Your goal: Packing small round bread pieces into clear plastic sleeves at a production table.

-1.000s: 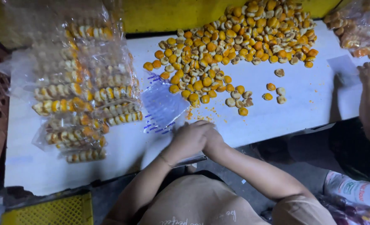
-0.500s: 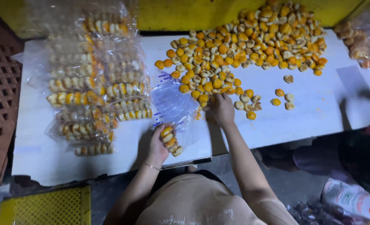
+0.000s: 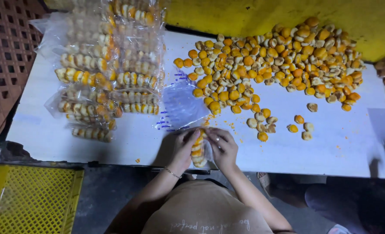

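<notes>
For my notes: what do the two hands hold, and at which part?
Left hand and right hand hold a clear bag of pastries by its two long sides.

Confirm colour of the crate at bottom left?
Yellow lattice crate, clearest in the head view.

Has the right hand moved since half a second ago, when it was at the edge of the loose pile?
Yes. The right hand has drawn back from the loose pile toward the table's near edge, now gripping the small bag beside the left hand.

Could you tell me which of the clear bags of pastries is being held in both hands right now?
The small bag at the table's near edge, gripped between left hand and right hand; the stacked filled bags lie untouched at left.
</notes>
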